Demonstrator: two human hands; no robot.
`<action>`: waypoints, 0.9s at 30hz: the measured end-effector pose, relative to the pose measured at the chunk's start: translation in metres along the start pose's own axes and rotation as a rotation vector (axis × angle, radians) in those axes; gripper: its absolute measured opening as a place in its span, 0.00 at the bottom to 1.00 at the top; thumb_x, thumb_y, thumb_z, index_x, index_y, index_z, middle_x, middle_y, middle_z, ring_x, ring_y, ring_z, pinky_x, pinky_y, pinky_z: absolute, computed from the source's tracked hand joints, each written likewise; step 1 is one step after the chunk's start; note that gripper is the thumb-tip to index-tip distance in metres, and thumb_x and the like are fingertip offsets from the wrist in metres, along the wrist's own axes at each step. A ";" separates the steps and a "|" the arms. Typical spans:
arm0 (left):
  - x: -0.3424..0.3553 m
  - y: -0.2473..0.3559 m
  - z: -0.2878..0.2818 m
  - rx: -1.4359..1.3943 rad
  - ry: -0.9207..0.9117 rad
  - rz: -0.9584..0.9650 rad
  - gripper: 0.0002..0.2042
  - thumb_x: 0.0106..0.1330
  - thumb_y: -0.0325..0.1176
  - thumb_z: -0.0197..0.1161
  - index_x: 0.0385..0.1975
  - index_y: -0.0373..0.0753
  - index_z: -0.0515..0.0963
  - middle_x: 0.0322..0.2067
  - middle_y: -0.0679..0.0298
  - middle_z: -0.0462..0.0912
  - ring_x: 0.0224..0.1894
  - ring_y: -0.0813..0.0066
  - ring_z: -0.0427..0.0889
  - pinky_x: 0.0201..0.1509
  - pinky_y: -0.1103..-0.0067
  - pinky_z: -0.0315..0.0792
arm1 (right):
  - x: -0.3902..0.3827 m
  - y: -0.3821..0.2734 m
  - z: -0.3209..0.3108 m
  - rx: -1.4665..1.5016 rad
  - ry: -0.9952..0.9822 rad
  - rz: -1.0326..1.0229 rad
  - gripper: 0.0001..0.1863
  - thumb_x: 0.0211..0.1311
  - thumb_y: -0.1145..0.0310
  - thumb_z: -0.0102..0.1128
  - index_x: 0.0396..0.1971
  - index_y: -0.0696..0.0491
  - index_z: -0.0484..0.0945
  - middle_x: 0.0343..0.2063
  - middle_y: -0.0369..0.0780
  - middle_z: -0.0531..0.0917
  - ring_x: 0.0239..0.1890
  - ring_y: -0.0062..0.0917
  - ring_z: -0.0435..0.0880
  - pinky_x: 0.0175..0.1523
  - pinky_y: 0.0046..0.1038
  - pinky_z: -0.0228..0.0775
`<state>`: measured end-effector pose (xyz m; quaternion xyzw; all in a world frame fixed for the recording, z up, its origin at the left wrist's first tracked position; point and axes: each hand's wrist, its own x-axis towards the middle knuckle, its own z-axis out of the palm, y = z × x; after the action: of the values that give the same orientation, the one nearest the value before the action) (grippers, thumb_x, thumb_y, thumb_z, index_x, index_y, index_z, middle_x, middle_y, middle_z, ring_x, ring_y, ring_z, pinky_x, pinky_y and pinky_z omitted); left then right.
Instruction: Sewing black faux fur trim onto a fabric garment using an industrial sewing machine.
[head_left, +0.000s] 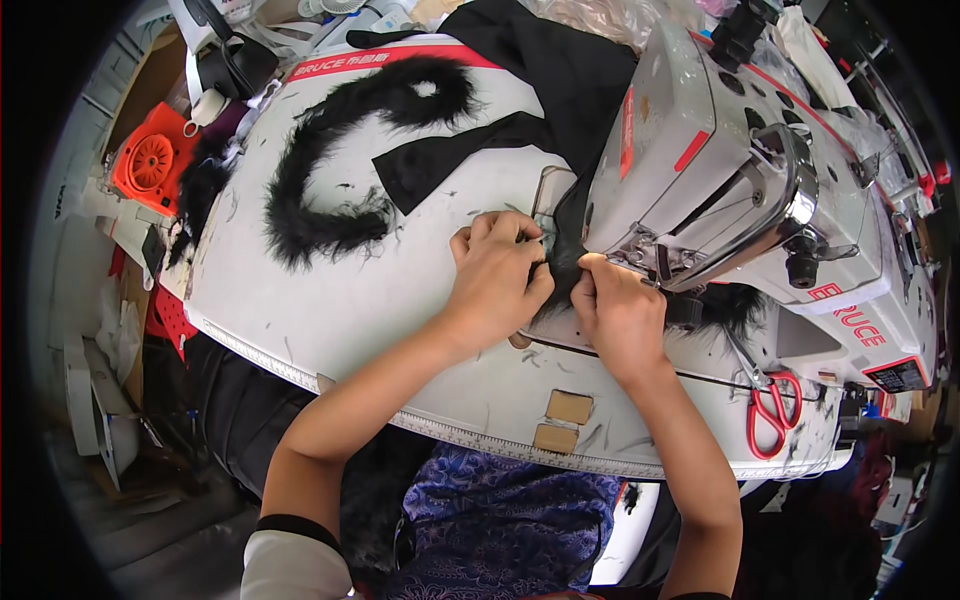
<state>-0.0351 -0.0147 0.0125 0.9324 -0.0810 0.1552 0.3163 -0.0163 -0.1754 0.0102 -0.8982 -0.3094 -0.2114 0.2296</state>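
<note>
My left hand (505, 270) has its fingers curled, gripping black fabric with fur (555, 290) at the sewing bed, left of the needle area. My right hand (620, 315) pinches the same dark piece just right of it, close beside the presser foot and needle area of the white sewing machine (700, 160); the exact stitch point is hidden. A long black cloth (530, 70) runs from the back down toward my hands. A curved black fur strip (300, 180) lies on the white table (250, 330) at the left.
Red-handled scissors (770, 420) lie at the right, by more black fur (735, 310). An orange plastic fan-like item (150, 160) and clutter sit at the far left. Two tan patches (568, 406) are on the front table, which has a measuring strip along its edge.
</note>
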 end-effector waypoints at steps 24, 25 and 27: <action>0.003 -0.002 0.011 -0.095 0.058 0.046 0.08 0.43 0.25 0.62 0.25 0.39 0.76 0.39 0.66 0.75 0.48 0.69 0.68 0.56 0.69 0.49 | -0.007 0.004 -0.005 0.012 0.003 -0.139 0.15 0.43 0.77 0.61 0.36 0.54 0.77 0.26 0.38 0.75 0.29 0.31 0.76 0.34 0.28 0.70; 0.002 -0.004 0.012 -0.110 0.069 0.028 0.07 0.43 0.25 0.62 0.24 0.39 0.76 0.39 0.66 0.75 0.48 0.69 0.68 0.56 0.69 0.49 | -0.006 0.004 -0.004 -0.009 -0.002 -0.170 0.17 0.43 0.77 0.61 0.38 0.54 0.77 0.26 0.38 0.75 0.29 0.30 0.76 0.34 0.28 0.70; 0.000 -0.004 0.013 -0.127 0.078 0.014 0.07 0.43 0.25 0.62 0.24 0.39 0.76 0.40 0.66 0.75 0.48 0.69 0.68 0.56 0.69 0.49 | -0.006 0.007 -0.003 -0.012 0.006 -0.203 0.19 0.43 0.78 0.60 0.41 0.54 0.76 0.27 0.38 0.74 0.29 0.30 0.76 0.34 0.28 0.70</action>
<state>-0.0306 -0.0192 0.0009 0.9030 -0.0849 0.1882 0.3768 -0.0173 -0.1849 0.0075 -0.8629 -0.3970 -0.2380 0.2027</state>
